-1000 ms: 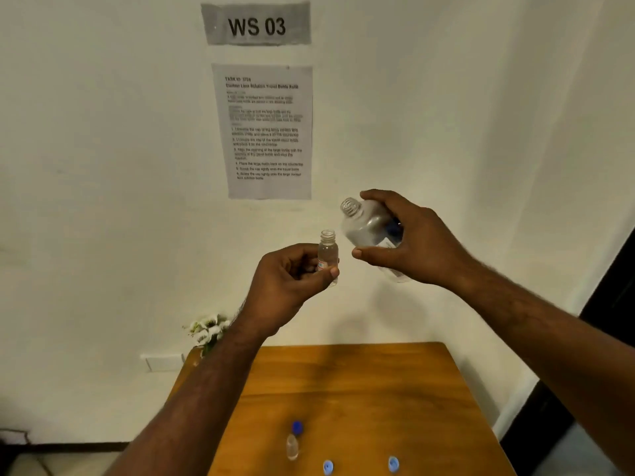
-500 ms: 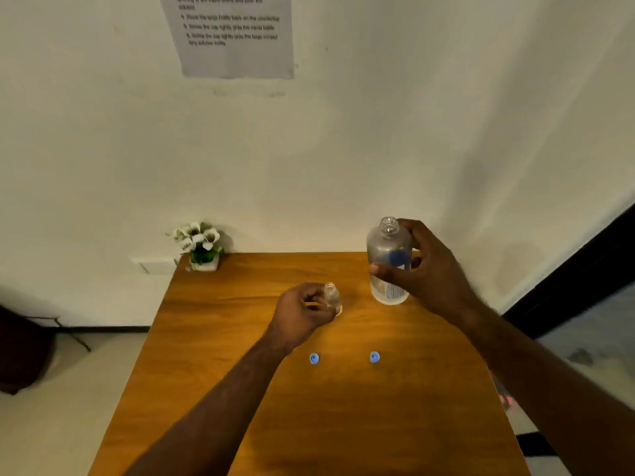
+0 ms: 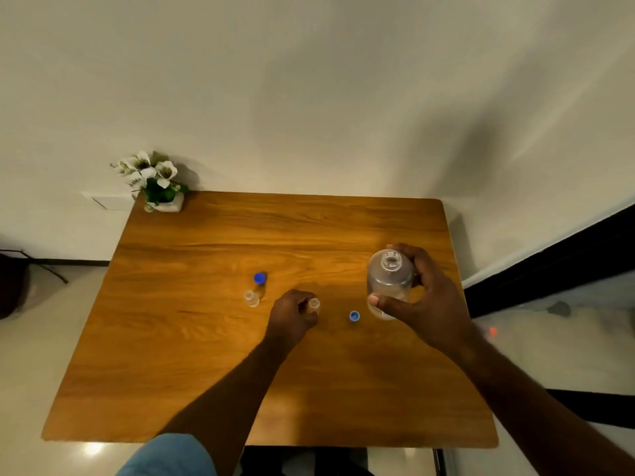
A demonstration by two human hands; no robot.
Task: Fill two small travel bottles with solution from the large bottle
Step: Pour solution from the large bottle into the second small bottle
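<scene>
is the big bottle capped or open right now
Open. The large bottle, gripped upright by the right hand, shows a bare threaded neck with no cap on it.

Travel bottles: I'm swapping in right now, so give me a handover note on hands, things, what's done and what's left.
Left hand: grips an uncapped small bottle, low over the table.
Right hand: holds the large bottle upright, uncapped, at the table's right side.
Second small bottle stands uncapped at centre left, a blue cap just behind it; another blue cap lies between the hands.
Done: all bottles opened. Fill levels can't be judged.
Left: check fills, top up, cap everything.
</scene>
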